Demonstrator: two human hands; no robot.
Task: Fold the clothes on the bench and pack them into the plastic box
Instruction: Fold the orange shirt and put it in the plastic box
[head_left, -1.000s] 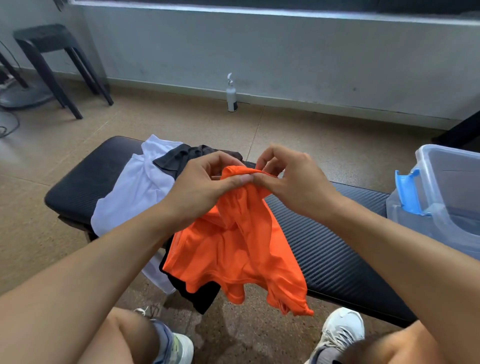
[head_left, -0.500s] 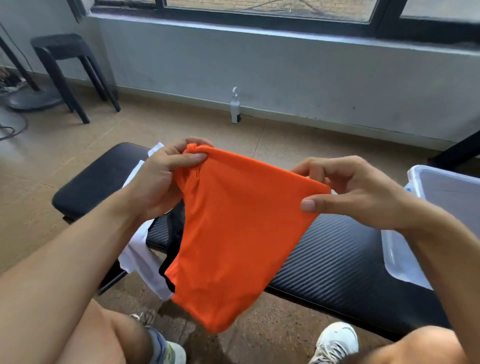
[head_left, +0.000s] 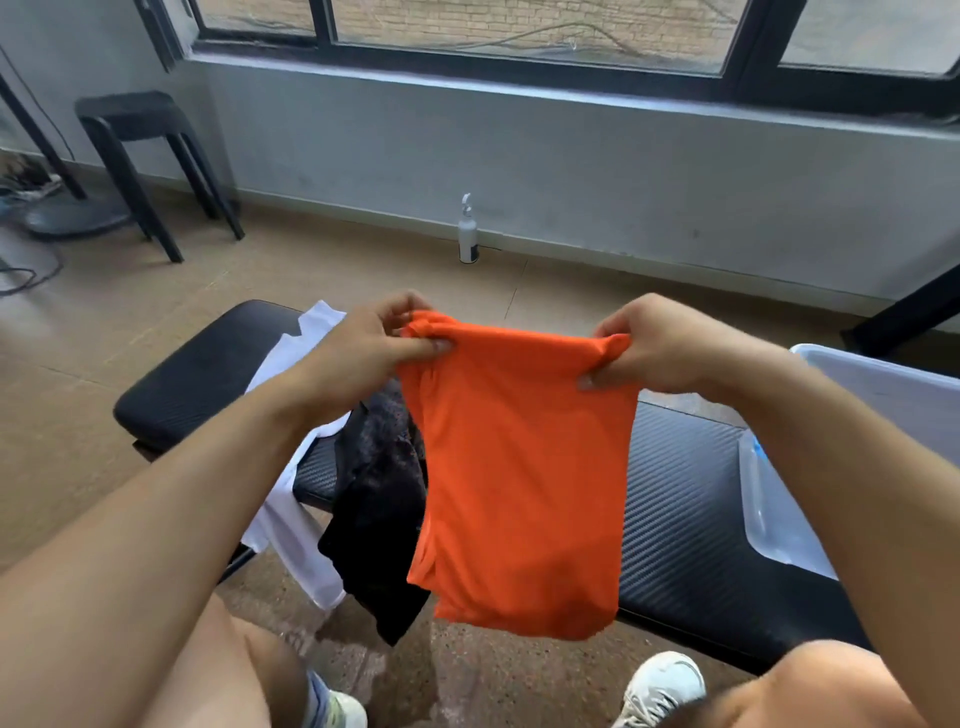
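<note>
Both grips, the left hand (head_left: 358, 353) and right hand (head_left: 660, 345), are pinched on the top corners of the orange garment (head_left: 519, 467), now spread flat and raised higher above the tabletop (head_left: 680, 493); folding can begin, judging by this.

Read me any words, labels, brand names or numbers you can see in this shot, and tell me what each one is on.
No text can be read anywhere in this view.
Orange garment: plain, no print or tag showing.
White garment and black garment: no lettering visible.
Spray bottle by the wall: dark patch near its base, too small to read.
Plastic box: no label visible.
</note>
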